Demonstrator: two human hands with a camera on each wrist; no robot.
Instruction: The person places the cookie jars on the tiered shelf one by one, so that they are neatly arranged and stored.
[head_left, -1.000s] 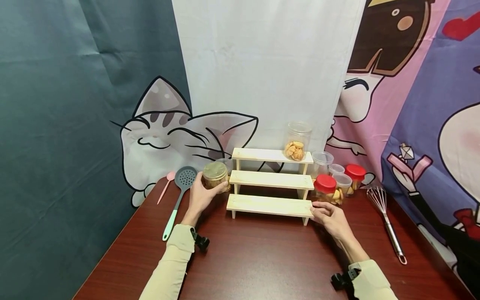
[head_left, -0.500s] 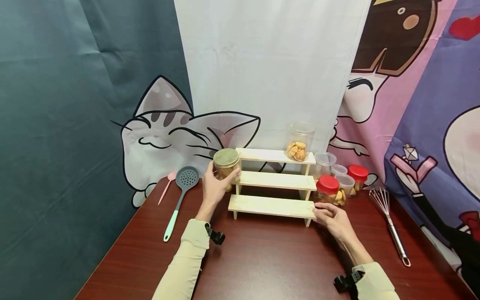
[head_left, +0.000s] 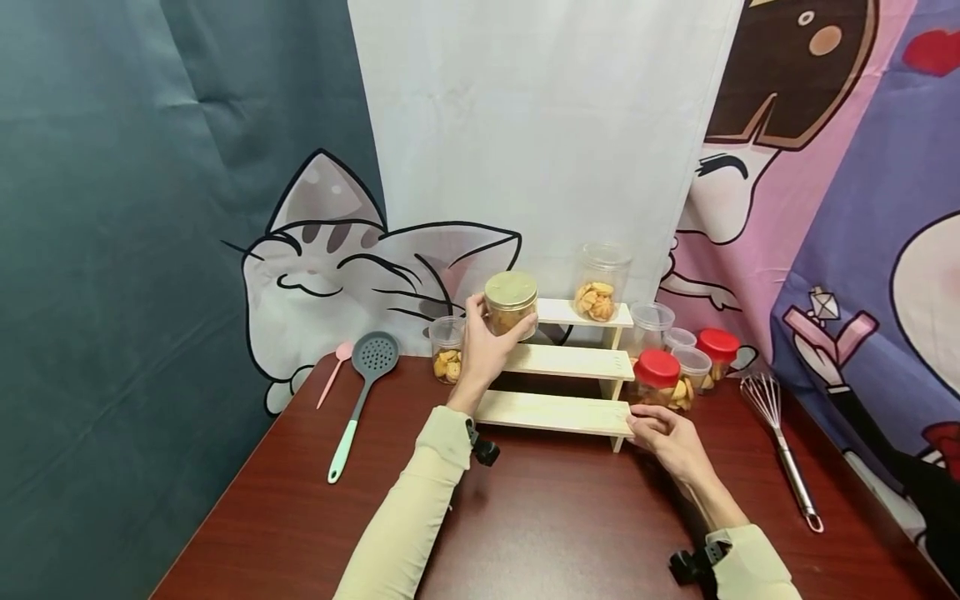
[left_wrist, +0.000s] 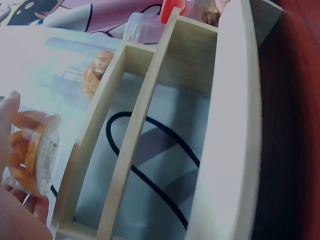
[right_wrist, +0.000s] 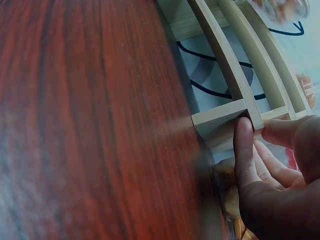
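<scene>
My left hand (head_left: 483,354) grips a clear jar (head_left: 512,293) with a gold lid, held upright in front of the left part of the top step. Cookies show through its side in the left wrist view (left_wrist: 25,150). My right hand (head_left: 667,437) pinches the right end of the bottom step of a three-step wooden rack (head_left: 558,410); thumb and fingers meet its end in the right wrist view. On the top step's right end stands a clear cookie jar (head_left: 600,287). The left hand and jar hide the rack's left side.
Right of the rack cluster several jars, two with red lids (head_left: 657,367). Another cookie jar (head_left: 447,350) stands at the rack's left. A slotted turner (head_left: 363,400) and pink spatula (head_left: 335,373) lie on the left, a whisk (head_left: 780,450) on the right. Curtains hang behind.
My left hand has raised the gold-lidded jar and carried it rightward, from left of the rack to before the top step. The cookie jar behind it now shows. My right hand stays put.
</scene>
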